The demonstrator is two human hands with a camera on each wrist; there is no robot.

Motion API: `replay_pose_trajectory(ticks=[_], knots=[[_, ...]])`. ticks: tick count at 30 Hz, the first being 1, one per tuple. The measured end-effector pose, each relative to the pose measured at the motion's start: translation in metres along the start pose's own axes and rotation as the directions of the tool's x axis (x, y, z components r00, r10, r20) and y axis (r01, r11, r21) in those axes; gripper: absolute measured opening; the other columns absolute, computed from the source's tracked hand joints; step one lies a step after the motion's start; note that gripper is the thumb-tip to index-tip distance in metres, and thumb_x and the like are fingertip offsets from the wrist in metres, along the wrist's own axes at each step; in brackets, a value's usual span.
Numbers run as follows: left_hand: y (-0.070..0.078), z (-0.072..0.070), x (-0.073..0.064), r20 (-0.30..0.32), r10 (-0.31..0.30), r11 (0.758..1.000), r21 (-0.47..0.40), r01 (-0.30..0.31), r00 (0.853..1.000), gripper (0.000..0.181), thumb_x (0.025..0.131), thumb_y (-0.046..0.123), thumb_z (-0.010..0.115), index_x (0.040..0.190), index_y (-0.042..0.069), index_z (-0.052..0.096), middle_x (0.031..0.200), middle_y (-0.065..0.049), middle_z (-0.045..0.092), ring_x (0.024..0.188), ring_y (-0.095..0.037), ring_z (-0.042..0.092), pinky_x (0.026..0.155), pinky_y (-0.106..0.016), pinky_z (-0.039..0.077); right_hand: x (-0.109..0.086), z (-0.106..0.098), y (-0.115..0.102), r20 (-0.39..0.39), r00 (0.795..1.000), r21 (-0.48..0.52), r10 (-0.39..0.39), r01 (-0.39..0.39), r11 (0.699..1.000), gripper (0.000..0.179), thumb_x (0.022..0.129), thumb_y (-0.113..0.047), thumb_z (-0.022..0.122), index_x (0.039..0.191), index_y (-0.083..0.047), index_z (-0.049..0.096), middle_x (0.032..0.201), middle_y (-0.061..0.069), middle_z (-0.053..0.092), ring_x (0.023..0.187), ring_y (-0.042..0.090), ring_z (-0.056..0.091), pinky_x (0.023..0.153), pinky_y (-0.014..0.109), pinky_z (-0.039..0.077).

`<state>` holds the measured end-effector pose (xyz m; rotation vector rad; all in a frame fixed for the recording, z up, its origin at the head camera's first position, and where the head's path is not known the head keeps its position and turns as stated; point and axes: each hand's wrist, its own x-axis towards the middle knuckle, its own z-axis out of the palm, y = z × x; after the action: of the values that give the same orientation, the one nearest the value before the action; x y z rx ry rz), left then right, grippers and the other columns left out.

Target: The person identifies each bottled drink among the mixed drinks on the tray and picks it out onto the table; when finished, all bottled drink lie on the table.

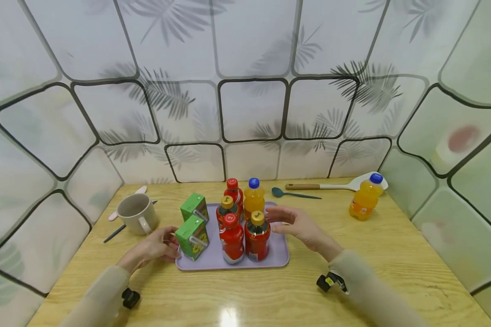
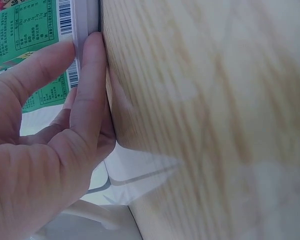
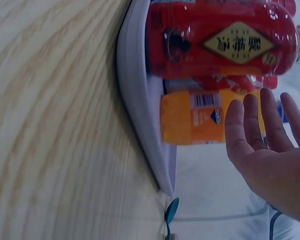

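Observation:
A lilac tray (image 1: 276, 259) carries two green drink cartons, (image 1: 192, 238) with straws on their sides, and several bottles. My left hand (image 1: 157, 247) grips the tray's left edge beside the near carton; in the left wrist view its fingers (image 2: 87, 90) lie along the outer wall and the thumb reaches the rim. My right hand (image 1: 298, 225) hovers over the tray's right side with fingers extended, holding nothing. It is close to a dark red bottle (image 1: 258, 240) with a yellow cap. An orange juice bottle (image 3: 190, 120) appears behind those fingers in the right wrist view.
Left of the tray stands a grey mug (image 1: 137, 213), with a pale spoon and a dark stick-like utensil by it. Behind the tray lie a teal spoon (image 1: 294, 194) and a white spatula (image 1: 339, 186). Another orange juice bottle (image 1: 365, 200) stands at the right. Patterned walls enclose the table.

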<state>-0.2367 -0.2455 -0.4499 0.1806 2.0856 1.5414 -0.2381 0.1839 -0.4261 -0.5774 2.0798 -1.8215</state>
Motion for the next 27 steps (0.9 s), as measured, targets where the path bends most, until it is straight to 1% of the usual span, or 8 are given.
replay_pose_trajectory(ticks=[4,8,13,18,23,25,27], knots=[[-0.001,0.0,0.001,0.0,0.007,1.0,0.001,-0.007,1.0,0.069,0.077,-0.012,0.068,0.137,-0.012,0.034,0.106,-0.016,0.051,0.091,-0.022,0.058,0.08,-0.04,0.062,0.002,0.01,-0.004,0.009,1.0,-0.012,-0.018,0.018,1.0,0.064,0.084,-0.015,0.076,0.142,-0.007,0.049,0.14,0.016,0.054,0.13,0.034,0.05,0.1,0.034,0.053],[-0.001,0.0,0.002,-0.012,0.002,1.0,0.018,-0.002,1.0,0.069,0.076,-0.011,0.069,0.136,-0.011,0.036,0.107,-0.016,0.051,0.092,-0.022,0.058,0.079,-0.039,0.062,0.003,0.018,-0.006,0.017,0.999,-0.026,-0.028,0.028,0.999,0.07,0.082,-0.016,0.079,0.143,-0.006,0.047,0.143,0.017,0.052,0.132,0.037,0.047,0.103,0.036,0.051],[0.0,0.001,-0.001,-0.016,-0.002,0.999,0.034,0.003,1.0,0.07,0.076,-0.01,0.07,0.137,-0.011,0.035,0.107,-0.016,0.051,0.094,-0.022,0.058,0.078,-0.038,0.062,0.003,0.026,-0.005,0.018,0.999,-0.025,-0.039,0.039,0.999,0.069,0.082,-0.012,0.078,0.143,-0.005,0.047,0.142,0.018,0.052,0.128,0.033,0.051,0.104,0.039,0.05],[-0.001,0.001,-0.001,-0.011,0.001,1.0,0.027,-0.001,1.0,0.071,0.077,-0.011,0.07,0.138,-0.011,0.034,0.107,-0.016,0.051,0.093,-0.023,0.058,0.078,-0.038,0.062,0.002,0.03,-0.003,0.017,0.999,-0.027,-0.041,0.042,0.999,0.07,0.082,-0.011,0.078,0.144,-0.006,0.046,0.142,0.019,0.051,0.127,0.034,0.052,0.105,0.043,0.049],[-0.001,0.001,-0.001,-0.017,-0.001,1.0,0.031,0.002,1.0,0.071,0.076,-0.01,0.07,0.138,-0.011,0.034,0.108,-0.016,0.051,0.094,-0.023,0.058,0.078,-0.038,0.062,0.003,0.032,-0.002,0.023,0.999,-0.041,-0.036,0.037,0.998,0.077,0.079,-0.009,0.08,0.146,-0.007,0.043,0.145,0.017,0.048,0.13,0.036,0.049,0.11,0.052,0.044],[0.0,0.002,-0.001,-0.018,-0.002,0.999,0.034,0.002,1.0,0.071,0.076,-0.01,0.07,0.138,-0.011,0.035,0.108,-0.017,0.051,0.094,-0.023,0.058,0.078,-0.038,0.062,0.004,0.033,-0.001,0.019,0.999,-0.059,-0.05,0.051,0.997,0.077,0.078,-0.009,0.08,0.146,-0.006,0.043,0.144,0.017,0.05,0.129,0.035,0.05,0.11,0.053,0.043],[0.0,0.001,-0.001,-0.022,-0.006,0.999,0.037,0.006,1.0,0.071,0.076,-0.01,0.07,0.138,-0.011,0.035,0.108,-0.017,0.052,0.094,-0.022,0.058,0.078,-0.038,0.062,0.004,0.034,0.001,0.005,0.999,-0.071,-0.05,0.05,0.996,0.077,0.077,-0.009,0.081,0.145,-0.007,0.044,0.142,0.016,0.052,0.127,0.033,0.052,0.108,0.051,0.045]])
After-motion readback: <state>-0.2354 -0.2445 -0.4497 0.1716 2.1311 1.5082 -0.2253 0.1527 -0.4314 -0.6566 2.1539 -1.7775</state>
